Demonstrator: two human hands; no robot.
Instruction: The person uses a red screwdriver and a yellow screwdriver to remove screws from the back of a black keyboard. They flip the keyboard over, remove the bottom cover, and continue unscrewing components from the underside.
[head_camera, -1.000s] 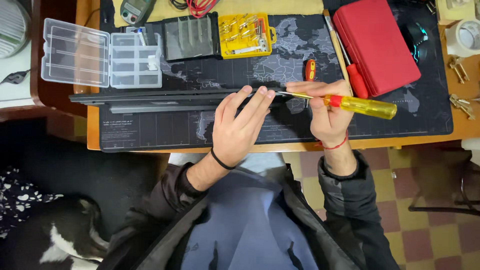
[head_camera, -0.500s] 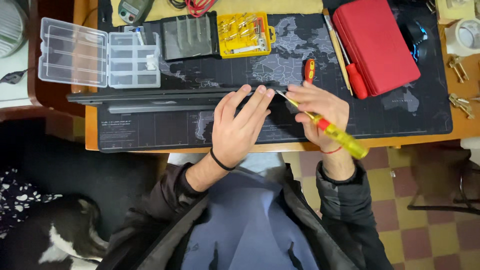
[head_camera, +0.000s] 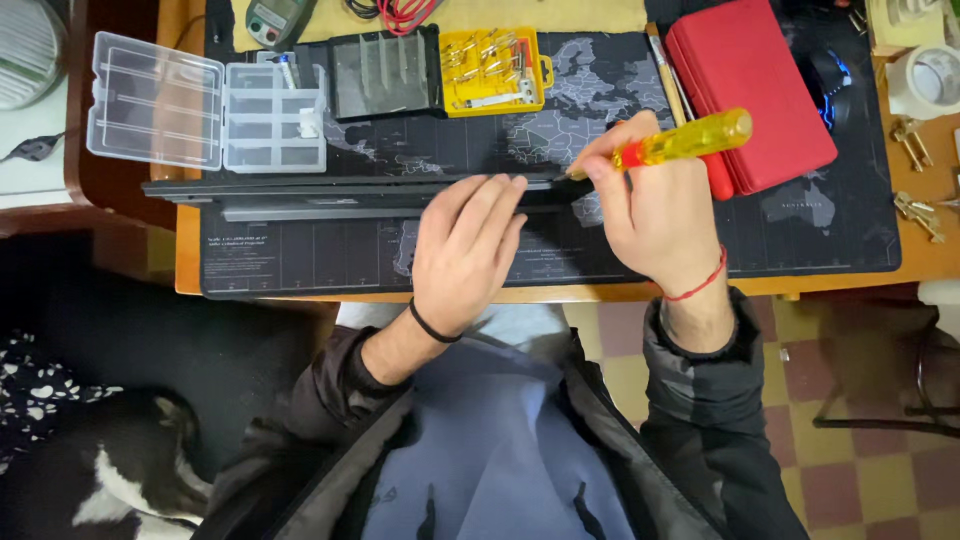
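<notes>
A long black flat device (head_camera: 330, 190) stands on its edge across a dark map-printed desk mat (head_camera: 300, 260). My left hand (head_camera: 465, 255) rests on its right part, fingers spread over the top edge. My right hand (head_camera: 655, 205) grips a screwdriver with a yellow and red handle (head_camera: 685, 140). The handle points up and to the right, and the tip sits at the device's right end, near my left fingertips.
A clear compartment box (head_camera: 205, 105) lies open at the back left. A yellow bit case (head_camera: 490, 70) and a dark tray (head_camera: 385, 75) sit behind the device. A red case (head_camera: 750, 90) lies at the right, a tape roll (head_camera: 930, 80) and keys (head_camera: 915, 205) beyond.
My right hand has swung the screwdriver handle from lying to the right, down toward me, and now up to the back right. My left hand has stayed on the device.
</notes>
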